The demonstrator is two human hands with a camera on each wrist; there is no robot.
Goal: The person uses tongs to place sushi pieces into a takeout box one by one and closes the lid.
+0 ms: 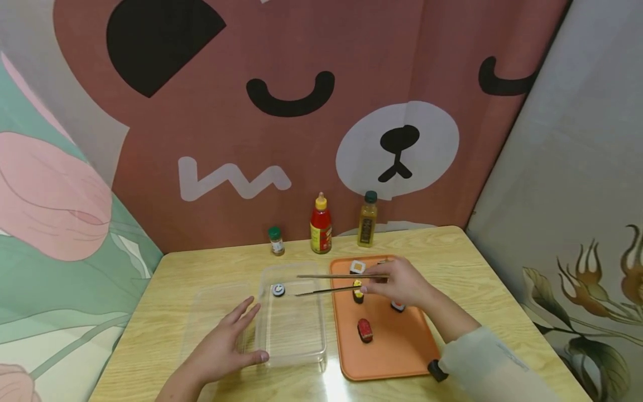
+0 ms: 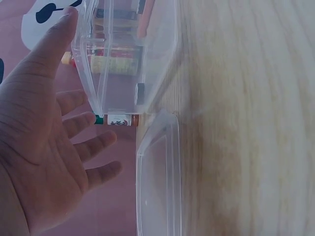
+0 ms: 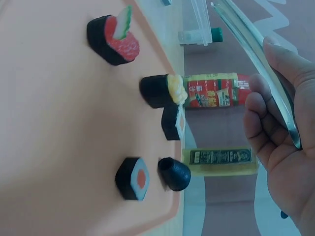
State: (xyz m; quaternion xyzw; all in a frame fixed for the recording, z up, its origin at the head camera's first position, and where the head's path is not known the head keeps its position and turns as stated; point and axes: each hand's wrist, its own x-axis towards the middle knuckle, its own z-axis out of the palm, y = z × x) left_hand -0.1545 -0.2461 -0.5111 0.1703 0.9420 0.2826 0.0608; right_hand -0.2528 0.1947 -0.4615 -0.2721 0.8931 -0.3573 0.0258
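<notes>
My right hand (image 1: 404,282) grips slim metal tongs (image 3: 256,44) above the orange tray (image 1: 389,357). The two tong arms stand apart, and their tips reach left over the clear plastic box (image 1: 296,357). Inside that box sits one small sushi roll (image 1: 278,290), dark-sided with a pale top. At the box's left side, my left hand (image 1: 221,346) has its fingers spread and holds nothing. Its thumb is by the box's rim; contact is unclear. On the tray are a red-topped sushi (image 1: 365,330), a yellow-topped sushi (image 1: 358,292), and white rice rolls (image 1: 358,267), one partly behind my right hand.
A clear lid (image 2: 160,182) lies left of the box, partly behind my left hand. Along the back edge stand a green-capped spice jar (image 1: 276,241), a red sauce bottle (image 1: 321,226) and a yellow oil bottle (image 1: 368,220). A black object (image 1: 437,370) sits at the tray's front right corner.
</notes>
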